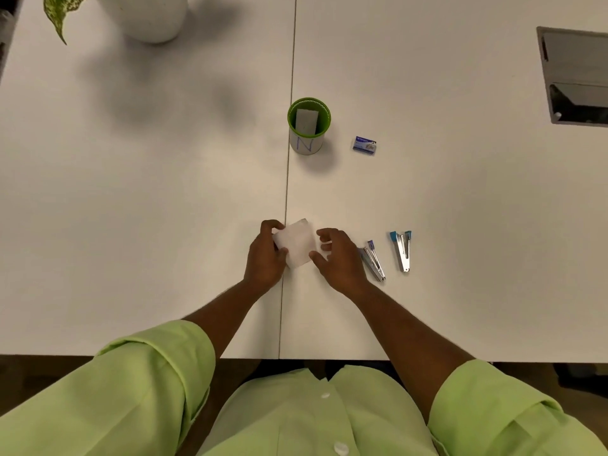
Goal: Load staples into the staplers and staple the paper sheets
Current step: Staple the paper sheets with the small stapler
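Note:
A small stack of white paper sheets (297,243) sits near the table's front, over the seam between the two tabletops. My left hand (265,258) grips its left edge, fingers curled over the top corner. My right hand (335,256) is at its right edge, thumb touching the lower corner and fingers loosely bent beside it. Two small staplers lie open to the right: one with purple tips (373,261) right beside my right hand, one with blue tips (403,250) further right. A small blue staple box (364,145) lies farther back.
A green-rimmed cup (308,126) marked with an N holds a grey block behind the paper. A white pot (148,14) with a leaf (61,11) stands at the back left. A dark cable hatch (575,77) is set in the table's back right.

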`<state>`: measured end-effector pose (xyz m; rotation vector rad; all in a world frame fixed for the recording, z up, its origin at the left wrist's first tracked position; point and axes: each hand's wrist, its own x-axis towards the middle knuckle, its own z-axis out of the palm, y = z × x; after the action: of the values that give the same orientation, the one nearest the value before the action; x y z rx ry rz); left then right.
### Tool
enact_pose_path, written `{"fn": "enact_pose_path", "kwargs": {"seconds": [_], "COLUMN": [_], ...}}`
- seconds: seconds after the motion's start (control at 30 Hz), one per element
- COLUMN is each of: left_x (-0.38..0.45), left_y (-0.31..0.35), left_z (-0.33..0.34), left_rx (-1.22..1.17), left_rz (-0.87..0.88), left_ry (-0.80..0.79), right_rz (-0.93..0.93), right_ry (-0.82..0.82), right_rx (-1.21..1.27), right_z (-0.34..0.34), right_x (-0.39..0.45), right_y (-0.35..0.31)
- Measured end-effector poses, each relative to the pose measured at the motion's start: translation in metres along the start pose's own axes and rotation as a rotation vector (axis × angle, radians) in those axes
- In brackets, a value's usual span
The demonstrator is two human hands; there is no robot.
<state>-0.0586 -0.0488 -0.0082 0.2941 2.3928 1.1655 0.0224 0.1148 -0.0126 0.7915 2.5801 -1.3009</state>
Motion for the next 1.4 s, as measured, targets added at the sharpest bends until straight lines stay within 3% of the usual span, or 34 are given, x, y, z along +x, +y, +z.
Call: {"fn": "enact_pose_path", "kwargs": {"seconds": [0.13, 0.4, 0.57, 0.73, 0.93, 1.13, 1.3, 1.4], "left_x": [0.002, 0.006, 0.003, -0.004, -0.011, -0.004, -0.001, -0.002], "left_y": [0.02, 0.07, 0.086, 0.09, 0.09, 0.082, 0.071, 0.07], "left_z": [0.021, 0.054, 0.069, 0.078, 0.082, 0.071, 0.059, 0.055], "left_rx": [-0.139, -0.373, -0.385, -0.373, -0.178, -0.043, -0.085, -0.113], "left_rz": [-0.131, -0.297, -0.248, -0.213, -0.073, 0.038, 0.019, -0.045], "left_ry": [0.029, 0.092, 0.089, -0.004, -0.061, 0.012, -0.086, -0.106], "right_rz": [0.018, -0.047, -0.079, 0.006, -0.007, 0.028, 0.142, 0.245], "right_ry": [-0.059, 0.033, 0.011, -0.018, 0.072, 0.114, 0.126, 0.05], "right_rx": [0.183, 0.216, 0.261, 0.276, 0.154, 0.164, 0.348, 0.49], "right_z": [-0.013, -0.065, -0.084, -0.094, -0.1, -0.093, -0.082, -0.078], "right_x": [0.0, 0.001, 0.003, 0.007, 0.007, 0.002, 0.0, -0.001], "right_y": [0.009, 0.024, 0.04, 0.044, 0.044, 0.039, 0.035, 0.031]}}
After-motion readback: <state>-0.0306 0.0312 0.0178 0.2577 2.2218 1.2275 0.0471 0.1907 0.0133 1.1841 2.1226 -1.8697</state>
